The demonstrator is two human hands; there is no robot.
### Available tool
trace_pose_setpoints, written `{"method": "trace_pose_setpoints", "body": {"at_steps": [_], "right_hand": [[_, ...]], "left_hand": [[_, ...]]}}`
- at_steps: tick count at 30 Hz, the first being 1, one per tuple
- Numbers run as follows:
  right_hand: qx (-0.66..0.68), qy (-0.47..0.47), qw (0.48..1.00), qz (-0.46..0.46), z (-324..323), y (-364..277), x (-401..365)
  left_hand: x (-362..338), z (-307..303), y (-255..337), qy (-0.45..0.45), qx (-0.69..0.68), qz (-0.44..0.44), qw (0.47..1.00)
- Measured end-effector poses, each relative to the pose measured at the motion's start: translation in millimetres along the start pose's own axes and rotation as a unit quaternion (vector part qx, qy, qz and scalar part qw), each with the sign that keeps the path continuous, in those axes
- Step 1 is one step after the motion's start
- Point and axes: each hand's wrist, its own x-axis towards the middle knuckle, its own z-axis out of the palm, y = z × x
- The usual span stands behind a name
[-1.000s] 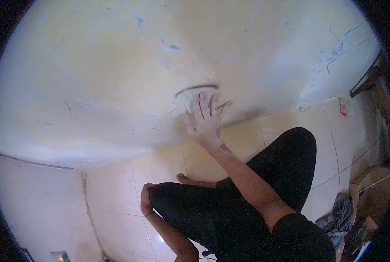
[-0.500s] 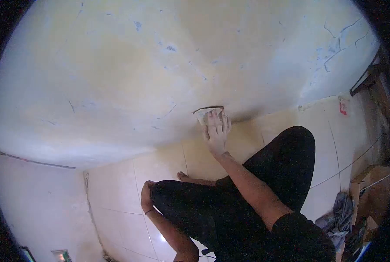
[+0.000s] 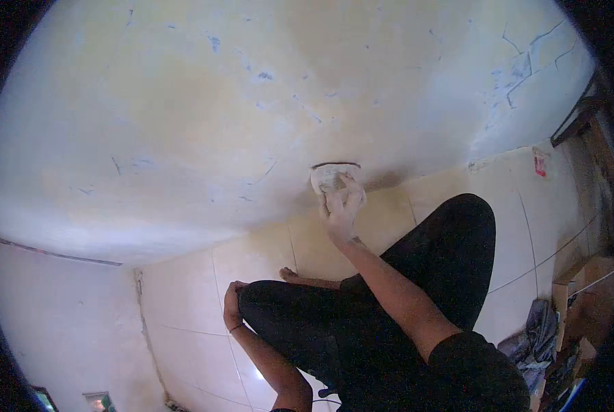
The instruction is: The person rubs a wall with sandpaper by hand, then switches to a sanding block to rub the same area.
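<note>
My right hand [image 3: 341, 213] presses a dusty, pale piece of sandpaper [image 3: 331, 180] against the lower part of the wall [image 3: 204, 117]. Its fingers are bent over the sheet, and a dark upper edge shows along the plaster. Fine pale dust coats the hand. My left hand [image 3: 232, 305] rests draped over my bent knee in black trousers, with no object in it; its fingers are partly hidden.
Blue-grey cracks and chipped spots mark the wall. Pale tiles [image 3: 183, 302] cover the floor, with my bare foot [image 3: 288, 275] near the wall. An open cardboard box [image 3: 588, 281] and a dark plastic bag [image 3: 540, 329] lie at right.
My right hand has shifted slightly to the right along the wall with the sandpaper, and its fingers are more bent and spread. My left hand stays on the knee.
</note>
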Motion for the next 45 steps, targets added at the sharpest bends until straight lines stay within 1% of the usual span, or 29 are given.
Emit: {"method": "trace_pose_setpoints", "body": {"at_steps": [1, 2, 3, 5, 7, 8, 10, 11, 12, 14, 17, 19, 20, 21, 22, 23, 24, 25, 26, 27, 29, 31, 32, 33, 35, 38, 41, 43, 45], "right_hand": [[0.010, -0.005, 1.000, -0.001, -3.4, -5.3, 2.5], [0.021, -0.010, 1.000, -0.001, -7.7, -12.3, 8.0], [0.069, -0.004, 0.998, 0.013, -10.3, -19.5, 14.4], [0.164, 0.007, 0.986, 0.041, -17.8, -39.3, 33.2], [0.235, -0.015, 0.954, 0.184, -26.2, -59.2, 43.2], [0.269, -0.028, 0.929, 0.254, -30.9, -66.7, 47.2], [0.342, 0.009, 0.881, 0.328, -38.0, -74.2, 61.1], [0.377, 0.028, 0.852, 0.363, -40.2, -76.0, 68.1], [0.434, 0.021, 0.793, 0.426, -42.6, -75.3, 73.8], [0.533, 0.006, 0.652, 0.539, -49.2, -70.9, 86.1], [0.600, -0.007, 0.529, 0.600, -60.0, -70.8, 104.0], [0.652, -0.077, 0.502, 0.562, -57.4, -66.5, 100.2], [0.676, -0.112, 0.487, 0.541, -54.5, -63.9, 97.1], [0.670, -0.145, 0.499, 0.530, -48.2, -62.9, 92.3], [0.663, -0.177, 0.511, 0.517, -42.6, -65.5, 90.0], [0.655, -0.209, 0.522, 0.504, -39.8, -66.4, 87.8], [0.655, -0.250, 0.482, 0.526, -41.3, -65.3, 84.6], [0.651, -0.290, 0.440, 0.546, -49.6, -69.4, 87.3], [0.646, -0.329, 0.396, 0.564, -54.8, -72.3, 87.2], [0.639, -0.338, 0.369, 0.584, -54.8, -73.7, 83.0], [0.624, -0.354, 0.312, 0.622, -48.6, -76.3, 69.3], [0.688, -0.333, 0.296, 0.573, -28.9, -73.0, 38.2], [0.717, -0.327, 0.271, 0.553, -26.5, -75.0, 35.8], [0.744, -0.321, 0.244, 0.533, -24.2, -77.1, 33.6], [0.791, -0.317, 0.156, 0.500, -35.8, -89.6, 47.5], [0.786, -0.330, 0.100, 0.513, -42.3, -98.0, 51.6], [0.799, -0.294, 0.123, 0.510, -44.6, -103.9, 51.9], [0.807, -0.277, 0.107, 0.510, -41.4, -102.6, 47.6], [0.812, -0.268, 0.100, 0.508, -37.2, -102.3, 41.8]], "left_hand": [[-6.6, 2.9, 8.9, 0.000, 0.070, 0.034, 0.997], [-7.8, 3.4, 10.0, 0.003, 0.100, 0.049, 0.994], [-8.8, 3.9, 11.0, 0.007, 0.131, 0.065, 0.989], [-6.4, 3.3, 1.2, 0.021, 0.114, 0.057, 0.992], [-5.2, 0.3, 1.9, 0.002, 0.162, 0.097, 0.982], [-6.0, -0.3, 1.6, 0.001, 0.161, 0.098, 0.982], [-7.6, 0.5, 2.3, 0.008, 0.135, 0.085, 0.987], [-8.3, 2.1, 3.7, 0.016, 0.109, 0.071, 0.991], [-9.6, 3.7, 5.1, 0.021, 0.108, 0.059, 0.992], [-17.7, 10.7, 24.0, 0.029, 0.106, 0.034, 0.993], [-3.1, 1.2, 0.9, -0.001, 0.048, 0.028, 0.998], [3.9, -2.9, -6.1, -0.020, 0.120, 0.042, 0.992], [4.5, -3.3, -7.1, -0.021, 0.127, 0.038, 0.991], [5.2, -3.8, -8.2, -0.022, 0.135, 0.033, 0.990], [3.2, -2.3, -6.1, -0.016, 0.112, 0.018, 0.993], [4.8, -3.2, -9.5, -0.011, 0.107, 0.027, 0.994], [5.4, -3.3, -10.0, -0.007, 0.102, 0.037, 0.994], [8.4, -5.2, -14.9, -0.003, 0.113, 0.070, 0.991], [10.0, -7.0, -20.5, -0.001, 0.113, 0.075, 0.991], [11.6, -8.7, -26.1, 0.001, 0.113, 0.079, 0.991], [-3.7, 0.6, 0.9, 0.003, 0.090, 0.028, 0.996], [-5.8, 1.5, 3.1, 0.016, 0.128, 0.036, 0.991], [-6.7, 1.9, 3.7, 0.022, 0.146, 0.040, 0.988], [-6.8, 2.5, 4.6, 0.010, 0.072, 0.014, 0.997], [-6.6, 3.5, 6.9, -0.011, -0.078, -0.039, 0.996], [0.4, 1.3, 0.3, -0.020, 0.022, 0.029, 0.999], [-6.5, 4.2, 9.6, -0.013, -0.038, -0.002, 0.999], [0.6, 0.4, -0.8, -0.012, 0.102, 0.074, 0.992], [3.1, -1.7, -10.8, -0.009, 0.114, 0.078, 0.990]]}}
